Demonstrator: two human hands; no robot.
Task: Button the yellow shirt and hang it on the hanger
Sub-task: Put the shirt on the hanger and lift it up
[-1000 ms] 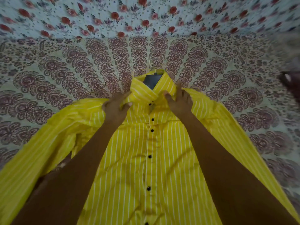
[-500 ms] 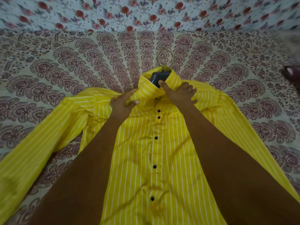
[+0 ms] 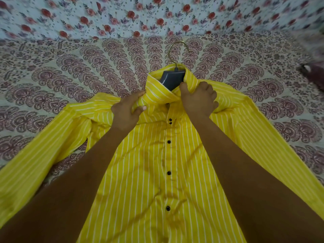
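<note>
The yellow shirt (image 3: 143,172) with thin white stripes lies front-up on a patterned bedsheet, its black buttons fastened down the placket and its sleeves spread to both sides. A dark grey hanger (image 3: 172,78) sits inside the collar, and its gold metal hook (image 3: 176,50) pokes out above the neck. My left hand (image 3: 127,110) pinches the left collar flap. My right hand (image 3: 198,99) grips the right side of the collar beside the hanger's neck. The hanger's arms are hidden under the shirt's shoulders.
The maroon-patterned bedsheet (image 3: 70,76) covers the bed all around the shirt. A floral cloth (image 3: 122,16) with red roses rises along the far side. A dark maroon object (image 3: 313,74) lies at the right edge.
The hanger's hook has come out above the collar and more of the grey hanger shows. Both hands have shifted up onto the collar flaps, from the shoulders.
</note>
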